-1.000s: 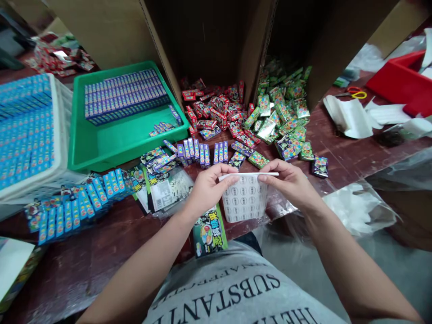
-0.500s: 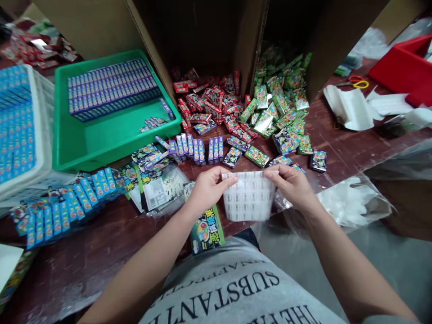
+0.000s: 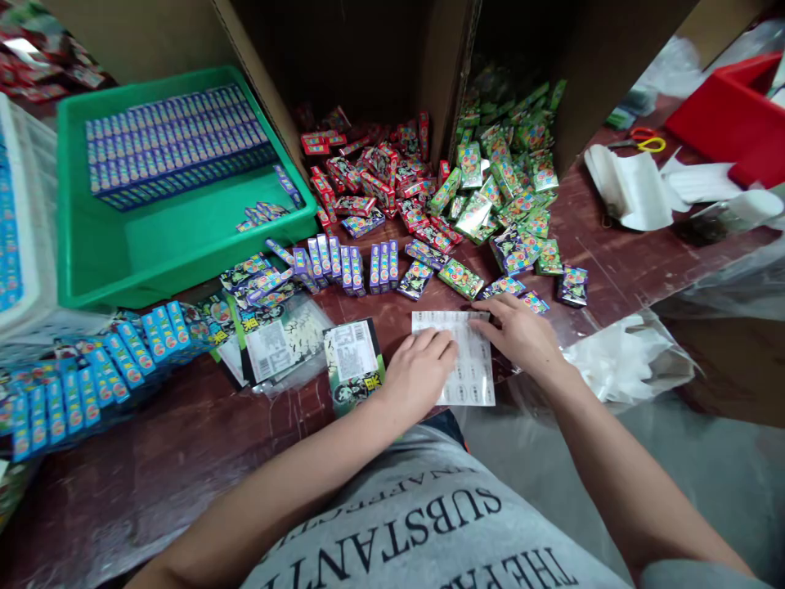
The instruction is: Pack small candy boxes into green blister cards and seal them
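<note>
A white sheet of printed round stickers (image 3: 471, 372) lies on the table in front of me. My left hand (image 3: 418, 370) rests on its left part, fingers stretched out flat. At the sheet's upper right corner is my right hand (image 3: 515, 329), thumb and fingertips closed on the edge. Just left of my left hand lies a black and green printed packet (image 3: 352, 360) with a white label, partly under the forearm. Small purple boxes (image 3: 383, 268) stand in a row beyond my hands, and a green box (image 3: 461, 279) lies near the sheet's top edge.
At the left are a green tray (image 3: 184, 245) with stacked purple boxes, a white basket (image 3: 46, 245) and blue boxes (image 3: 91, 393). Cardboard cartons spill red boxes (image 3: 380, 176) and green boxes (image 3: 503, 176). Scissors (image 3: 647, 141) and a red bin (image 3: 729, 123) are at the right.
The sticker sheet has gone from being held up between both hands to lying on the table. My left hand has let go of its corner and moved down onto it.
</note>
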`<state>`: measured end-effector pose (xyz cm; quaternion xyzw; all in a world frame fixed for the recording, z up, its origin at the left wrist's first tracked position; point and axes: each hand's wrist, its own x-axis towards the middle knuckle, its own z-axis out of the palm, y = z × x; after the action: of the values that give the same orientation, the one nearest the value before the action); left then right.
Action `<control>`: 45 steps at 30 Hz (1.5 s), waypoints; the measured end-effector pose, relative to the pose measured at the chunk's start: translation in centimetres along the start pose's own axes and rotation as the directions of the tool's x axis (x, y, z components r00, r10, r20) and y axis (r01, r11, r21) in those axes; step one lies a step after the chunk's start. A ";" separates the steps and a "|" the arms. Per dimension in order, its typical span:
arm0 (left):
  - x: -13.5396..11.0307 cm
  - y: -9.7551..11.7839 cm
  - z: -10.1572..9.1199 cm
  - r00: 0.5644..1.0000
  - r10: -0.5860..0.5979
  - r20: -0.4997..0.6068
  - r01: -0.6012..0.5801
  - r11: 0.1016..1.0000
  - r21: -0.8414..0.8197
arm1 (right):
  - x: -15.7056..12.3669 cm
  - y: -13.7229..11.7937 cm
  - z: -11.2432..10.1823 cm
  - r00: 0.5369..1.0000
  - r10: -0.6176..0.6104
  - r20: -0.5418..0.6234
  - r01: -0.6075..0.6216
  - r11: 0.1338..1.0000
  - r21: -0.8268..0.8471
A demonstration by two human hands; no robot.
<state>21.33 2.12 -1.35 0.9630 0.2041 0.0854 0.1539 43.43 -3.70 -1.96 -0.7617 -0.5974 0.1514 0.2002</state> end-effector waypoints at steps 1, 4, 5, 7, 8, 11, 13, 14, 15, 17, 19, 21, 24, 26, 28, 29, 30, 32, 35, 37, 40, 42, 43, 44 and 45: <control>0.0 0.3 0.3 0.999 0.003 0.033 -0.003 1.000 0.019 | 0.2 0.0 -0.2 0.999 -0.052 0.012 0.052 0.996 -0.069; 0.2 0.5 0.5 0.999 -0.010 0.048 0.008 0.999 0.051 | 0.9 -0.1 -0.9 0.980 -0.188 0.071 0.199 0.961 -0.191; 0.3 0.4 0.4 0.999 -0.015 0.052 0.012 0.999 0.050 | 1.0 0.0 -1.2 0.972 -0.216 0.088 0.230 0.952 -0.202; 0.5 0.1 0.1 0.997 -0.030 0.066 0.027 0.999 0.047 | 1.2 0.1 -1.6 0.957 -0.265 0.118 0.285 0.934 -0.215; 0.6 0.1 0.0 0.997 -0.036 0.074 0.033 0.998 0.045 | 1.1 0.2 -1.8 0.947 -0.292 0.134 0.316 0.924 -0.214; 0.8 0.0 -0.1 0.995 -0.044 0.084 0.042 0.999 0.020 | 0.9 0.3 -2.5 0.919 -0.370 0.135 0.388 0.910 -0.146; 0.7 -0.2 -0.2 0.996 -0.030 0.089 0.031 0.999 -0.015 | 0.7 0.2 -3.1 0.918 -0.394 0.036 0.395 0.918 -0.023; 0.5 -0.4 -0.4 0.996 -0.011 0.090 0.015 0.999 -0.042 | 0.7 0.1 -3.4 0.919 -0.392 -0.041 0.394 0.918 0.054; 0.2 -0.7 -0.6 0.996 0.012 0.088 -0.005 0.997 -0.073 | 0.7 0.0 -3.8 0.918 -0.378 -0.121 0.392 0.910 0.133; -0.9 -2.0 -1.5 1.000 0.000 0.031 0.004 0.992 -0.124 | 0.8 -0.4 -4.3 0.918 -0.324 -0.231 0.381 0.882 0.277; -2.5 -4.1 -2.7 0.979 -0.171 -0.113 0.157 0.980 -0.127 | 0.9 -1.1 -4.5 0.937 -0.259 -0.235 0.335 0.858 0.390; -4.5 -6.4 -4.0 0.881 -0.416 -0.225 0.399 0.909 -0.120 | 1.1 -2.3 -4.0 0.967 -0.213 -0.136 0.253 0.831 0.496; -7.0 -8.9 -5.8 0.796 -0.594 -0.118 0.564 0.798 -0.211 | 2.0 -5.4 -2.6 0.958 -0.279 0.072 0.157 0.716 0.680; -8.0 -9.4 -6.7 0.813 -0.582 -0.020 0.541 0.767 -0.345 | 3.1 -8.1 -1.6 0.904 -0.398 0.156 0.144 0.627 0.765; -8.3 -9.1 -7.3 0.825 -0.565 -0.009 0.482 0.713 -0.509 | 4.2 -10.7 -0.8 0.841 -0.502 0.201 0.156 0.580 0.799; -8.4 -8.8 -7.6 0.824 -0.566 -0.007 0.451 0.666 -0.594 | 4.8 -11.9 -0.5 0.808 -0.543 0.227 0.157 0.571 0.806; -8.3 -8.5 -7.8 0.821 -0.571 0.005 0.423 0.602 -0.677 | 5.3 -12.8 -0.3 0.776 -0.575 0.257 0.154 0.569 0.808; -8.3 -8.0 -8.0 0.813 -0.581 0.044 0.371 0.459 -0.807 | 6.0 -14.1 0.3 0.717 -0.618 0.324 0.141 0.584 0.800; -8.2 -7.5 -8.0 0.803 -0.592 0.074 0.315 0.316 -0.895 | 6.6 -14.7 1.5 0.677 -0.634 0.374 0.158 0.621 0.767; -8.2 -7.3 -8.0 0.794 -0.604 0.066 0.301 0.296 -0.907 | 6.5 -14.6 2.2 0.689 -0.623 0.371 0.190 0.650 0.736; -8.3 -7.1 -8.0 0.792 -0.608 0.066 0.308 0.304 -0.902 | 5.8 -14.6 2.7 0.747 -0.589 0.309 0.288 0.705 0.648; -8.4 -7.0 -8.2 0.801 -0.596 0.058 0.295 0.309 -0.904 | 4.9 -15.0 2.4 0.790 -0.578 0.205 0.410 0.746 0.524; -8.5 -7.0 -8.2 0.808 -0.586 0.050 0.281 0.311 -0.908 | 4.4 -15.3 2.2 0.797 -0.584 0.154 0.475 0.764 0.437; -8.6 -7.1 -8.3 0.815 -0.578 0.038 0.265 0.314 -0.912 | 3.9 -15.6 1.9 0.792 -0.600 0.117 0.533 0.771 0.350; -8.7 -7.1 -8.4 0.821 -0.571 0.023 0.248 0.318 -0.915 | 3.4 -15.9 1.7 0.778 -0.620 0.098 0.578 0.769 0.275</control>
<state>8.96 6.84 3.26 0.6213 0.3890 0.2840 0.6180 29.98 3.10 4.34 -0.4846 -0.8036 0.2166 0.2692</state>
